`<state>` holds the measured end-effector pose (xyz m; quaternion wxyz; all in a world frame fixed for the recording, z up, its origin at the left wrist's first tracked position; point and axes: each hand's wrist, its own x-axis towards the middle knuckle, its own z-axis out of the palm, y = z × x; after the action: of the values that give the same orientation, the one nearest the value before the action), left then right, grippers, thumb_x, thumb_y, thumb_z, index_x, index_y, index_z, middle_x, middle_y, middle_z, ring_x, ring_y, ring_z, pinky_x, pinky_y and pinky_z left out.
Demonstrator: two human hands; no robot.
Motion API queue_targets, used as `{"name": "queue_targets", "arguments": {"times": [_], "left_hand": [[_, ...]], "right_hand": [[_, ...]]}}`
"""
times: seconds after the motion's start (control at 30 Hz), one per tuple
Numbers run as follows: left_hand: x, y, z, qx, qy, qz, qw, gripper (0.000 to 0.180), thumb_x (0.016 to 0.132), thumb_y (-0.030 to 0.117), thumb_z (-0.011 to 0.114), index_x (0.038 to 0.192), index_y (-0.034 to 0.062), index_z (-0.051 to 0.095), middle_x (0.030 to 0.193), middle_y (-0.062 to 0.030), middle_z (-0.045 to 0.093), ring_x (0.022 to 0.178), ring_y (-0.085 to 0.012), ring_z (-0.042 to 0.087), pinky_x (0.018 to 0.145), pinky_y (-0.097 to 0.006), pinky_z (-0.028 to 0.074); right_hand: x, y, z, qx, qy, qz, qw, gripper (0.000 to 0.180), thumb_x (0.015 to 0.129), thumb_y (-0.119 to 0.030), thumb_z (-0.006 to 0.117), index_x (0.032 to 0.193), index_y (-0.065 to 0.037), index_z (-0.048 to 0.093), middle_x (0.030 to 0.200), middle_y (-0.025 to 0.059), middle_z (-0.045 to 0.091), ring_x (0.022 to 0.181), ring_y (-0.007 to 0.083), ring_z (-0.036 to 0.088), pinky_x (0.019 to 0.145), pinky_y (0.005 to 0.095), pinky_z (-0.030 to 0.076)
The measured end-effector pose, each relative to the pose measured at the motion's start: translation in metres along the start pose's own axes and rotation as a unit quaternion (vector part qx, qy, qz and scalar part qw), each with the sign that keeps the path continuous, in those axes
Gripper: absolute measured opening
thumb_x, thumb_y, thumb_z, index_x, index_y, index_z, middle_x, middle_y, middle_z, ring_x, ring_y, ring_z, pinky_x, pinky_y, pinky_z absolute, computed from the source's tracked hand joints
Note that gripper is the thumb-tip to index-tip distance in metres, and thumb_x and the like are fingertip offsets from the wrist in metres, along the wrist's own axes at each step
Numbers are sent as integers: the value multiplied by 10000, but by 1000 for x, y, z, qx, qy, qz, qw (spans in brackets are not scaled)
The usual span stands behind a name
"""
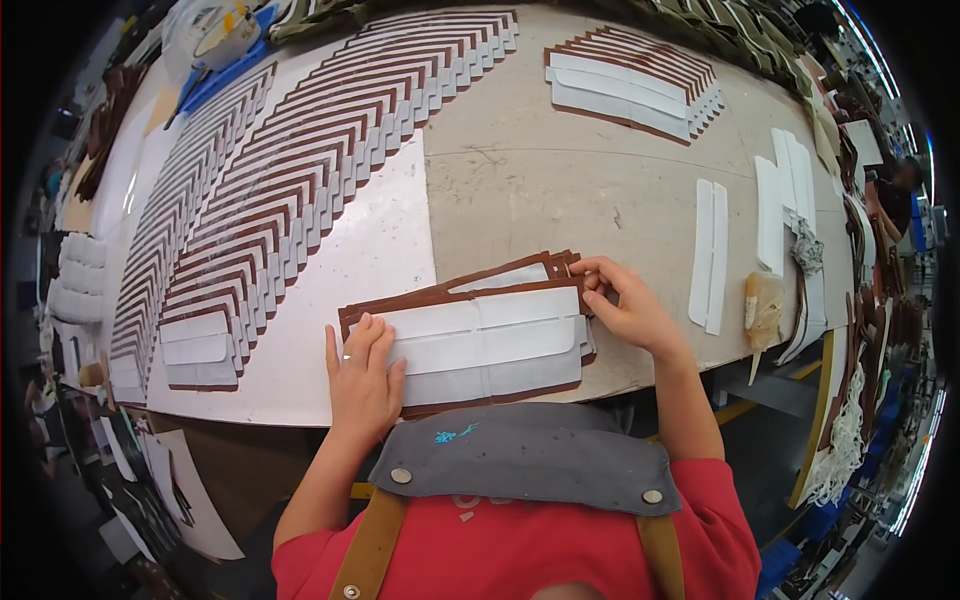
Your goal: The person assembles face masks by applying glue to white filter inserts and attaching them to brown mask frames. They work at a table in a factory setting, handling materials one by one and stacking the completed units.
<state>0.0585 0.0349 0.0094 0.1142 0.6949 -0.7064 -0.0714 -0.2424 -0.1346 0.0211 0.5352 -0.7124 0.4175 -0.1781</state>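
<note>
In the head view, a stack of brown-and-white panels (480, 345) lies at the bench's (530, 200) near edge. The left hand (365, 385), loosely spread, rests on its left end; the right hand (632, 305) curls at its upper right corner, whether pinching I cannot tell. Overlapping panel rows (310, 170) run toward the bench's far edge.

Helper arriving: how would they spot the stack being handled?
At the big worktable, find the near edge beyond the grey apron bib. There lies the stack of brown-edged white panels, touched by left hand and right hand; the other brown-edged panels lie in overlapping rows, untouched.
</note>
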Motion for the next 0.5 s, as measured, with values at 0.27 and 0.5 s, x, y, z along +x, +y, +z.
{"name": "queue_targets", "arguments": {"times": [0.27, 0.5], "left_hand": [[36, 63, 19, -64, -63, 183, 979, 555, 858, 301, 539, 1330, 52, 388, 1446, -109, 290, 1354, -253, 241, 1097, -499, 133], [11, 26, 11, -54, -91, 25, 994, 637, 881, 343, 507, 1390, 32, 283, 1480, -142, 203, 1374, -295, 172, 1103, -486, 110]], "right_hand": [[1, 3, 19, -73, 90, -36, 993, 223, 771, 14, 511, 991, 23, 551, 649, 26, 489, 597, 115, 441, 566, 249, 394], [-2, 2, 16, -6, 95, -1, 995, 236, 776, 0, 537, 1010, 29, 561, 667, 24, 510, 605, 102, 444, 562, 237, 385]]}}
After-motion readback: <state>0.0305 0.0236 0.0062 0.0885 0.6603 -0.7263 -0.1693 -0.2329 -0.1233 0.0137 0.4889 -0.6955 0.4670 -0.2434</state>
